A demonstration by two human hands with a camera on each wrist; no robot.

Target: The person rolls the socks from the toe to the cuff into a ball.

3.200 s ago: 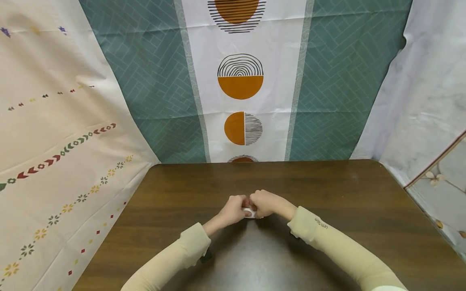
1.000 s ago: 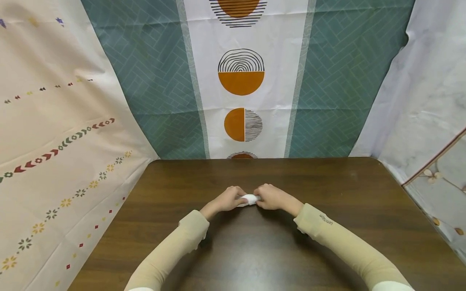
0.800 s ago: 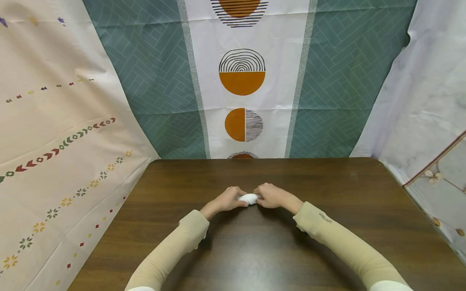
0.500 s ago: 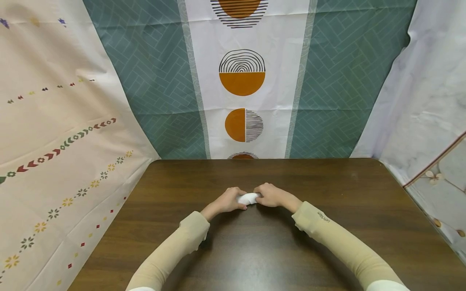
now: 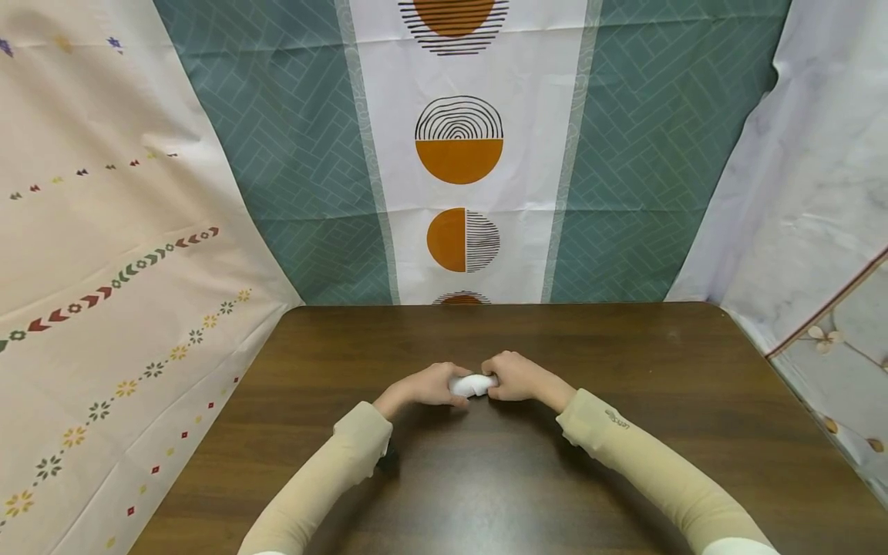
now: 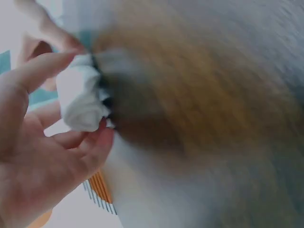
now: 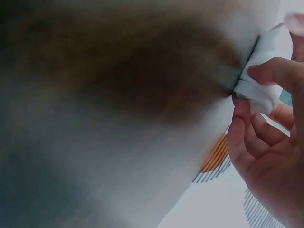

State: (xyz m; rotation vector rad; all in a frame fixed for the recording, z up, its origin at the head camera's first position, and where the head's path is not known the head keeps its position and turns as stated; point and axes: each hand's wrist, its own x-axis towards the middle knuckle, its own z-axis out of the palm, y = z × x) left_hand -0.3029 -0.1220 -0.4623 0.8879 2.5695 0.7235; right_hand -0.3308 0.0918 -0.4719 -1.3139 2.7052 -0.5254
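Your left hand pinches one end of a small white cloth wad, with the thumb on top and the fingers curled under it. Your right hand pinches the other end the same way. The wad sits between your two hands, near the middle of the frame, just above the dark brown bench.

It looks soft and squishy. If you pull too hard, I think it could slip out of one hand or come undone. If you let one end go, it may flop down onto the bench.

Both wrist views are blurry, so I cannot tell how tight your grip is. Patterned sheets hang behind the bench, in the upper part of the frame.
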